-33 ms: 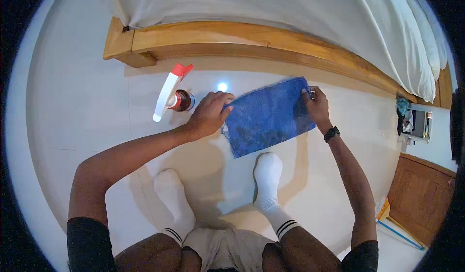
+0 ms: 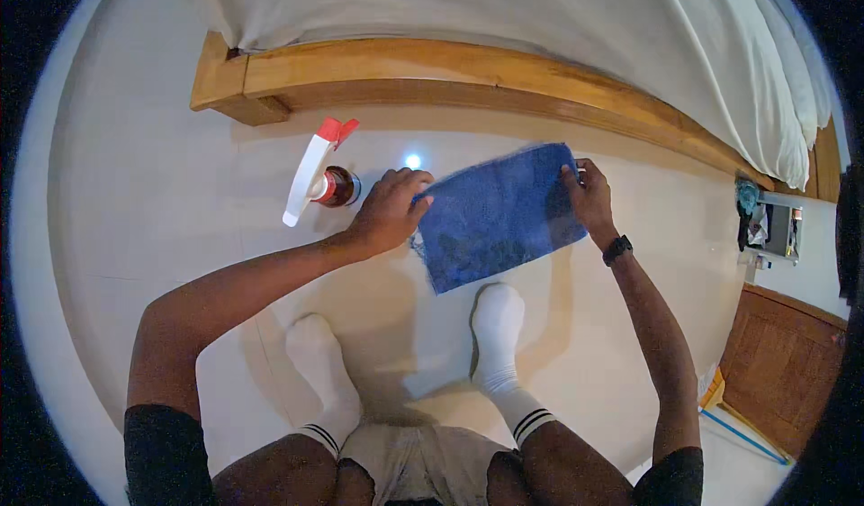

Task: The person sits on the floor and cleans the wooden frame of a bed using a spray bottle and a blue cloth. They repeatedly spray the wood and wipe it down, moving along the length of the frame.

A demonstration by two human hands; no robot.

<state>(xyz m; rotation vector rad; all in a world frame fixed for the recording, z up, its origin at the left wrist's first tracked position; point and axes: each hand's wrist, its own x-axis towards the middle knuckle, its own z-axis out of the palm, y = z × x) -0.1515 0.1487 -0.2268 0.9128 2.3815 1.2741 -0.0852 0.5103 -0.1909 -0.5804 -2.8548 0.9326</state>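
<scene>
A blue cloth with frayed edges and darker damp-looking patches is stretched between my two hands above the floor. My left hand pinches its left upper corner, thumb on the near face. At the right upper edge my right hand grips it, with the thumb in front and the other fingers partly behind the cloth. Just left of my left hand stands a spray bottle with a brown body, a white trigger head and a red nozzle. Neither hand touches the bottle.
A wooden bed frame with a white sheet runs along the far side. My white-socked feet are on the pale tiled floor. At the right are a small shelf, a brown wooden panel and a blue stick.
</scene>
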